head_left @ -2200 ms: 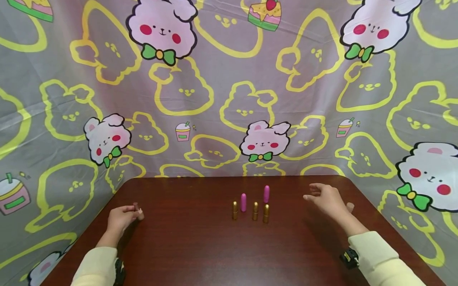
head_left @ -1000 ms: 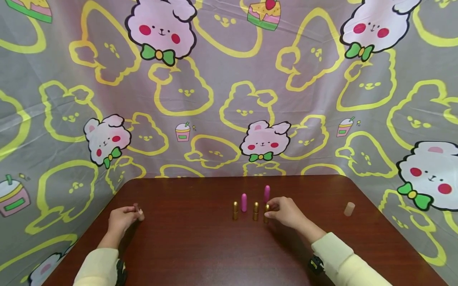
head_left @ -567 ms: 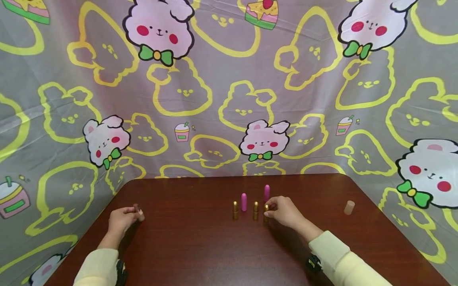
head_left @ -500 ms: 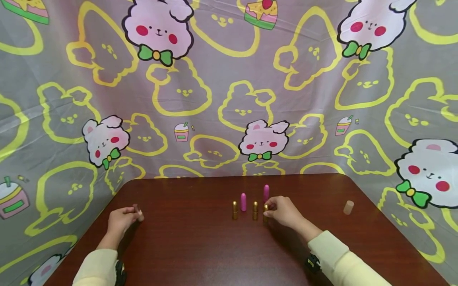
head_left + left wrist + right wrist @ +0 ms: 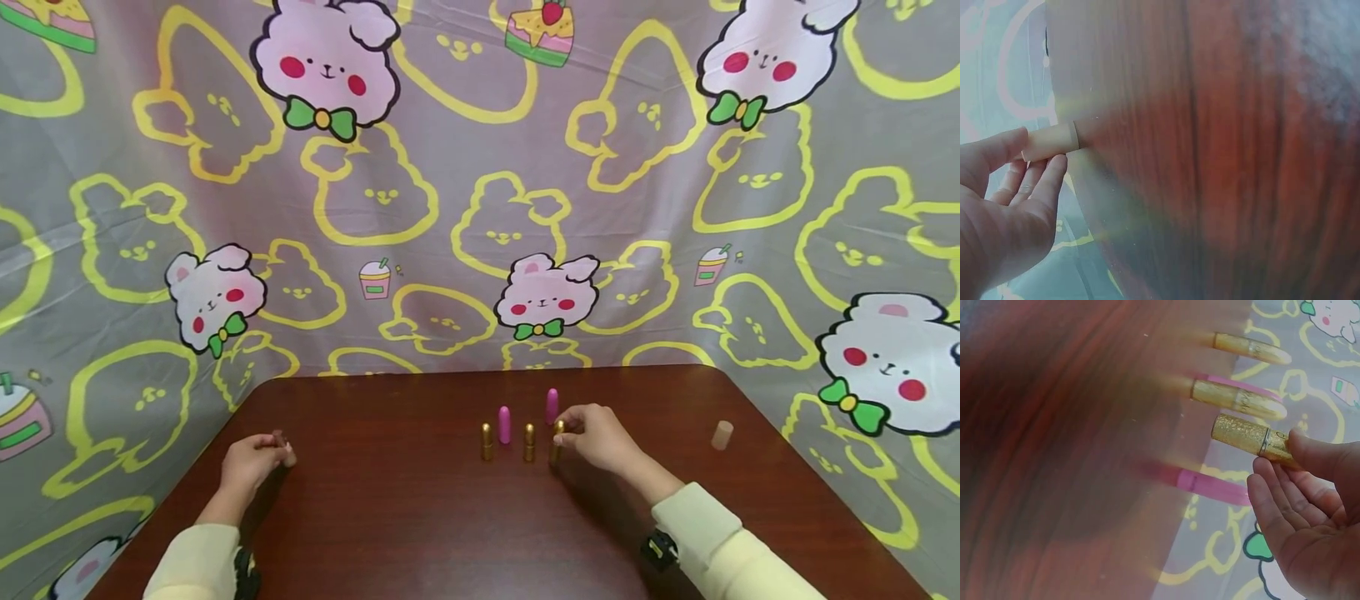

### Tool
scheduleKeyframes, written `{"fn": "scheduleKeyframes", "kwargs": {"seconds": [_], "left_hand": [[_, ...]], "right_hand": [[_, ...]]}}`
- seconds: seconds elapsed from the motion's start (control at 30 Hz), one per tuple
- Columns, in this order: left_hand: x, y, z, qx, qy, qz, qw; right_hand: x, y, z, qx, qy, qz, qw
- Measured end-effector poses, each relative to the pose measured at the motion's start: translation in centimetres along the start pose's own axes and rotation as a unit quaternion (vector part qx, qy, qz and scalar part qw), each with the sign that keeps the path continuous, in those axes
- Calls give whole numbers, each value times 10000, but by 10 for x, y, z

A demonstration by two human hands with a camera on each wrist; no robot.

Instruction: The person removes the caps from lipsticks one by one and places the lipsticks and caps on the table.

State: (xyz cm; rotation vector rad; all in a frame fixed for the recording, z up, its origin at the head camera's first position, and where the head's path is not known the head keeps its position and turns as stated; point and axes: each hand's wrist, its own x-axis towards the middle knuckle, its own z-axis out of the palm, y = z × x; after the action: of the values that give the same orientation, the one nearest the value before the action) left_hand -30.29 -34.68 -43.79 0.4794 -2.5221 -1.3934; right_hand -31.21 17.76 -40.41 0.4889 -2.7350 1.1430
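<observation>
Pinching tan tube (image 5: 1050, 142) and right gold tube (image 5: 1239, 434).
Clamping tan tube in left hand (image 5: 247, 463) near left edge of bench (image 5: 420, 508); clamping right gold tube in right hand (image 5: 602, 437), ideally gripping lightly, avoiding bumping right pink tube (image 5: 552, 405).

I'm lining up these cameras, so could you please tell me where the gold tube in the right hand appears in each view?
Head: the gold tube is right of centre, in the lower half, pinched by the right hand.
Left wrist: not in it.
Right wrist: gold tube right of centre, near mid-height.
Shared landmark: the table.
</observation>
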Motion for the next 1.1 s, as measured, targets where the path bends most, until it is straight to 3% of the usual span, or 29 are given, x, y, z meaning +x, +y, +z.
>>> {"fn": "scheduleKeyframes", "kwargs": {"seconds": [0.37,0.6,0.87,1.1], "left_hand": [[-3,0,-5,150,158,197,9996],[-7,1,-11,149,88,229,9996],[-13,25,-12,-88,601,283,9978],[-16,48,-11,-64,961,552,9938]], "right_hand": [[1,-9,-19,90,179,-125,9997],[0,-13,-32,198,372,-237,9988],[-1,-20,-48,595,703,-129,9957],[-2,-27,-56,1187,925,-55,9886]]}}
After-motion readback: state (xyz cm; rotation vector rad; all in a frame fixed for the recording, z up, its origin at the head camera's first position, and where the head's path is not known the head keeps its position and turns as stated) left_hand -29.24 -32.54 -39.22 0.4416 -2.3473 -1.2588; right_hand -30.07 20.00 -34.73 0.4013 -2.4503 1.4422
